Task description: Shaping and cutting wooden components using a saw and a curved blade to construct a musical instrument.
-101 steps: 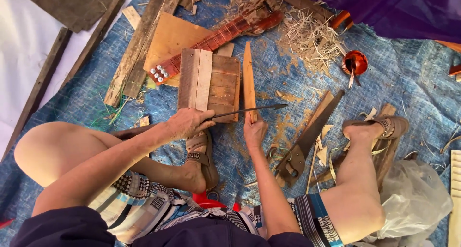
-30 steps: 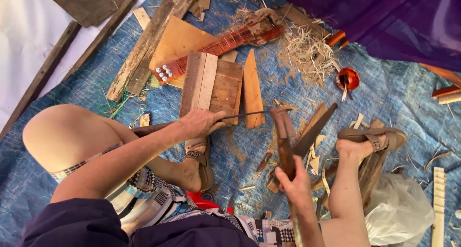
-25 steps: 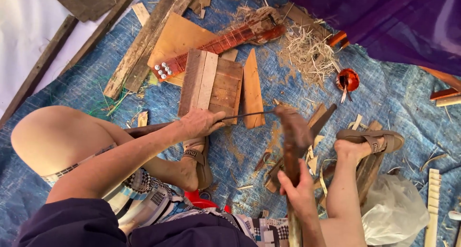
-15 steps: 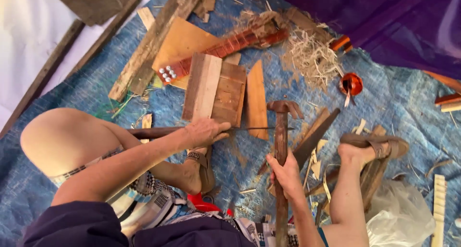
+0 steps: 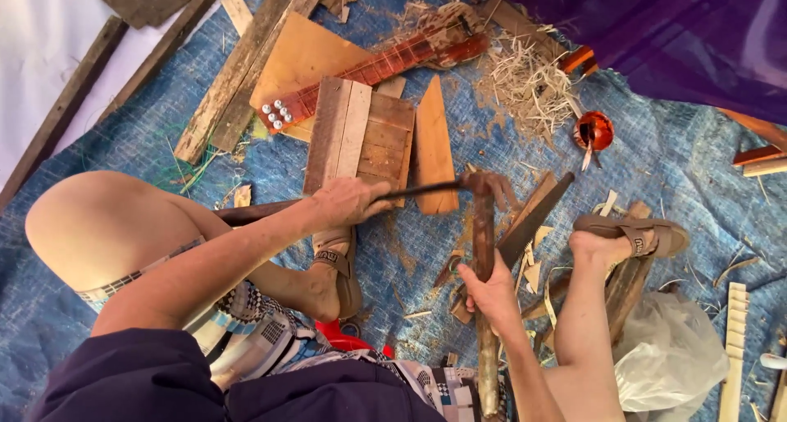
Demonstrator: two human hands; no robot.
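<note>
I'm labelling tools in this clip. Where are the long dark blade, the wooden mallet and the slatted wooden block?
long dark blade [image 5: 426,189], head view, on the thin metal past the fist.
wooden mallet [image 5: 483,225], head view, on its upright handle.
slatted wooden block [image 5: 361,135], head view, on its top boards.

Our left hand [image 5: 348,202] grips a long blade [image 5: 426,189] across the wooden block [image 5: 361,139]; our right hand [image 5: 492,284] holds a hammer [image 5: 484,225] whose head meets the blade's tip.
</note>
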